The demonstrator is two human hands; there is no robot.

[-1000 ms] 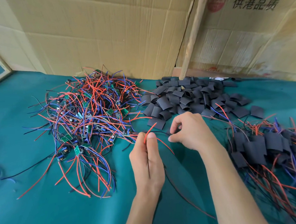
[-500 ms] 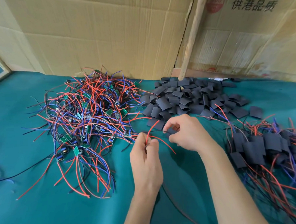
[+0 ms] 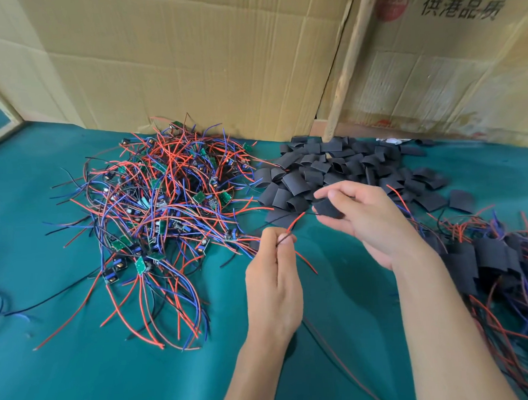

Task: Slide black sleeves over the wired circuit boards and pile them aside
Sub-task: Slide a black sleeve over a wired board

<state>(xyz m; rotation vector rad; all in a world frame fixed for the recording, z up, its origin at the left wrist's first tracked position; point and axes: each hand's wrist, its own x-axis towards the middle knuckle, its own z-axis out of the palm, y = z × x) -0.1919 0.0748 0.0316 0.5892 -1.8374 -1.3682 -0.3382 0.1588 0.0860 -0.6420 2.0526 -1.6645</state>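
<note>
My left hand pinches the red and black wires of one board between thumb and fingers; the board itself is hidden. My right hand holds a black sleeve just right of the wire tips, with its mouth turned toward them. A tangle of bare wired circuit boards lies to the left. Loose black sleeves are heaped behind the hands. Sleeved boards are piled at the right.
The green cloth table carries everything. Cardboard sheets and a wooden stick stand along the back. A stray black wire trails out at the left.
My right hand has lifted a black sleeve and turned it toward the wire ends. My left hand has kept its pinch on the wires and risen a little.
</note>
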